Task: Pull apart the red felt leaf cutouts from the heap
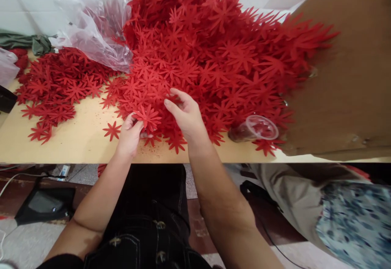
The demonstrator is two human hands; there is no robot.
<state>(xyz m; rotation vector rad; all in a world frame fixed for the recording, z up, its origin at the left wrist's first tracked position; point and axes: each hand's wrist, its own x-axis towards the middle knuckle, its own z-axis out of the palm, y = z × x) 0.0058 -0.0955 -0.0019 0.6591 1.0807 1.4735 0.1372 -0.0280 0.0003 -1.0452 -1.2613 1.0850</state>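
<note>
A tall heap of red flower-shaped cutouts (214, 53) with narrow petals covers the middle of the table. My left hand (130, 134) is closed on a red flower cutout (148, 116), pinching it at the left side between thumb and fingers; whether it is one layer or a small stack I cannot tell. To the right of it, my right hand (186, 114) hovers over the front of the heap, thumb and forefinger apart, with nothing visible between them. A single loose red flower (112, 131) lies on the table just left of my left hand.
A smaller pile of red flowers (61, 81) lies at the left, beside a clear plastic bag (94, 36). A clear plastic cup (262, 128) lies tilted at the right front. A brown cardboard sheet (342, 81) stands on the right; a person in patterned clothing (357, 220) sits nearby.
</note>
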